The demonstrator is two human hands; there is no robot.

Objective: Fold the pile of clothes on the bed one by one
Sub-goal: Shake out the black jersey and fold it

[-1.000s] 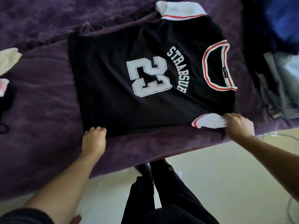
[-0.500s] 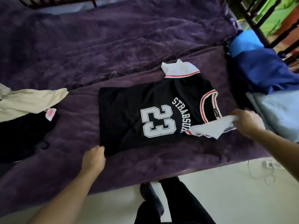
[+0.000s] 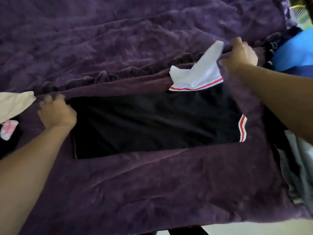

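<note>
One black jersey [image 3: 152,124] is lying halved lengthwise on the purple bed [image 3: 152,184]. The left hand [image 3: 56,113] is gripping its hem corner, and the right hand [image 3: 240,55] is pinching the white sleeve [image 3: 203,70]. Other clothes [image 3: 294,53] are waiting alongside, so most of the folding seems undone.

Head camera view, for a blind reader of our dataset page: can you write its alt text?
A person's two hands hold a black jersey, folded in half, flat on a purple blanket. The left hand grips its far left corner; the right hand pinches the white sleeve at the far right.
</note>
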